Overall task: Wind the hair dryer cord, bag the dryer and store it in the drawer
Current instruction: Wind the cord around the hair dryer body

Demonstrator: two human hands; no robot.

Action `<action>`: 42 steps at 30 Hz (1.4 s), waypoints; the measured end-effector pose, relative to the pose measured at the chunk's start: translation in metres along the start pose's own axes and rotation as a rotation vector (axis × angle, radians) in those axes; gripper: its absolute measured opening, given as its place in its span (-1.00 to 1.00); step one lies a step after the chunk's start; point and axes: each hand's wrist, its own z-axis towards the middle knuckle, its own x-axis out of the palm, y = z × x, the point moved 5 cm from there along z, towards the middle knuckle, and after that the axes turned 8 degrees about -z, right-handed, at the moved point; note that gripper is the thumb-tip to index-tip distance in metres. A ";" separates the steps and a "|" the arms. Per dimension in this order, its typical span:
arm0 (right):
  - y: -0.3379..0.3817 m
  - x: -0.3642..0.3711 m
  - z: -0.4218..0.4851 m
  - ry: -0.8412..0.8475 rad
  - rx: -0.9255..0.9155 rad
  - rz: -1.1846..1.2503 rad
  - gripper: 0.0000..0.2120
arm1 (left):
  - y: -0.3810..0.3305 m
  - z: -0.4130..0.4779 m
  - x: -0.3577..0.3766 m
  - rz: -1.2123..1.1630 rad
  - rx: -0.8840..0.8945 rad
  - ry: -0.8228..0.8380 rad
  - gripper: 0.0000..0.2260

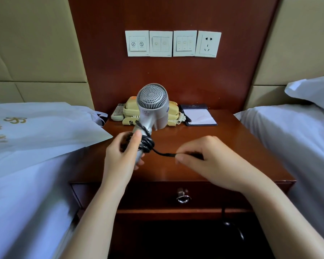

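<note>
you've got the hair dryer (152,107) up off the tabletop (232,146), rear grille facing you, handle pointing down and a bit toward your left. your left hand (122,156) is wrapped round the lower handle, thumb pressed on the black cord (147,143), which already sits in a few coils round the handle.

your right hand (213,161) is off to the right. its fingers (185,159) pinch the loose tail, and the tail runs nearly level from the coils across to them. so the handle stands roughly upright and the free cord comes off it sideways, crossing the handle's long axis. that's what the next wrap depends on. i'd say your right hand should carry the tail round the handle while the left just holds steady. can't tell if the plug is tucked inside your right hand or how much cord is left, the palm hides it.

my guess is the winding is close to done. the white bag (45,131) is lying flat on the bed to your left, nearer your left hand. the drawer (138,195) with its ring pull (182,197) is right below the tabletop's front edge. the phone (131,109) and notepad (200,117) sit behind the dryer, well apart from your hands.
</note>
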 end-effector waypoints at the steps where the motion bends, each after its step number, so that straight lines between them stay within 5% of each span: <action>1: 0.001 -0.004 0.000 -0.041 0.003 0.023 -0.80 | -0.001 0.000 -0.001 0.031 0.017 0.011 -0.77; 15: 0.003 -0.036 -0.003 -0.369 0.085 0.050 -0.80 | -0.025 -0.030 0.026 0.855 0.297 0.262 -0.63; 24: 0.020 -0.026 -0.004 -0.278 -0.006 -0.037 -0.76 | -0.022 -0.037 0.047 1.011 0.224 0.438 -0.56; 29: 0.030 -0.016 -0.001 -0.215 -0.049 -0.019 -0.81 | -0.024 -0.041 0.052 1.038 0.251 0.413 -0.36; 36: 0.004 -0.023 0.003 -0.299 0.073 -0.071 -0.75 | -0.024 -0.043 0.051 1.050 0.452 0.324 -0.52; 42: -0.034 -0.027 0.002 -0.300 0.170 -0.018 -0.68 | -0.021 -0.037 0.044 0.977 0.422 0.316 -0.64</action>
